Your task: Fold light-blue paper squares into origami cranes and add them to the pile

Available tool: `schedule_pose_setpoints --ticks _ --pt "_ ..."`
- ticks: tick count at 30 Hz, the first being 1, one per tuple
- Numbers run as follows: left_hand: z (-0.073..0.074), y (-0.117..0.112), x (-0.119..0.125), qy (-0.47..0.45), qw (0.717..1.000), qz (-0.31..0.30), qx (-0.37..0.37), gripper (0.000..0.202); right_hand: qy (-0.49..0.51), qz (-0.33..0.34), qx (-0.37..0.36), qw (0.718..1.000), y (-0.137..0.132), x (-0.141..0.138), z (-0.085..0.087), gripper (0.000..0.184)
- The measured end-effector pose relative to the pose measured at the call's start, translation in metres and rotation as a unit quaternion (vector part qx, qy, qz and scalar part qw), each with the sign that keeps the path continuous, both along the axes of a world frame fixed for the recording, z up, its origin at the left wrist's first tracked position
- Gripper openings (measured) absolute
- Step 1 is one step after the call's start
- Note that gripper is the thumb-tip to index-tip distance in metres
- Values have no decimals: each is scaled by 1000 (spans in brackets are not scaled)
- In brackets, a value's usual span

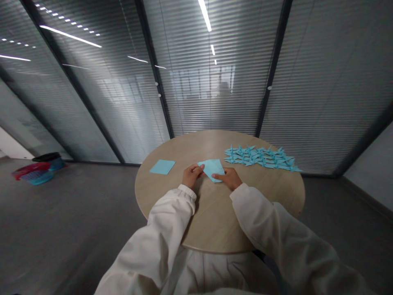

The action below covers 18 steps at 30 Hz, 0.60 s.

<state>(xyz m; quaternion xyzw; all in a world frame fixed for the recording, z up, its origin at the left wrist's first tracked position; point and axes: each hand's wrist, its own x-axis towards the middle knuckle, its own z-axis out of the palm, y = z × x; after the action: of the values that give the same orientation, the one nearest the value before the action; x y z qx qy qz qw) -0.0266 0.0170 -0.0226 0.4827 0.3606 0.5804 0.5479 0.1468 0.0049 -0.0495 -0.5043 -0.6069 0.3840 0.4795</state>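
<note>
Between my two hands is a light blue sheet of origami paper (211, 167), held just over the middle of the table. My left hand (192, 175) pinches its left corner between thumb and fingers. On the other side, my right hand (229, 178) grips the right edge, the thumb lying on top of the paper and the fingers behind it. To the left lies a flat stack or sheet of blue square paper (162, 166); its thickness cannot be made out. Several folded blue paper cranes (259, 157) sit in close rows at the back right.
The round wooden table (221, 233) has its near edge at my lap. Behind it stands a glass wall with blinds (211, 110) and dark frames. On the floor at the left are baskets with red and black bags (37, 174).
</note>
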Motion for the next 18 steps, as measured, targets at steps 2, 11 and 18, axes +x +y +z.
schedule_pose_setpoints --ticks 2,11,18 --pt "-2 2 -1 -7 1000 -3 -2 34 -3 -2 -1 1000 0 0 0 34" --pt "1 0 0 -38 999 -9 -12 36 11 6 -15 1000 -6 -2 10 37" --pt "6 -5 2 -65 997 1 -41 40 13 10 -9 1000 -7 -2 10 35"
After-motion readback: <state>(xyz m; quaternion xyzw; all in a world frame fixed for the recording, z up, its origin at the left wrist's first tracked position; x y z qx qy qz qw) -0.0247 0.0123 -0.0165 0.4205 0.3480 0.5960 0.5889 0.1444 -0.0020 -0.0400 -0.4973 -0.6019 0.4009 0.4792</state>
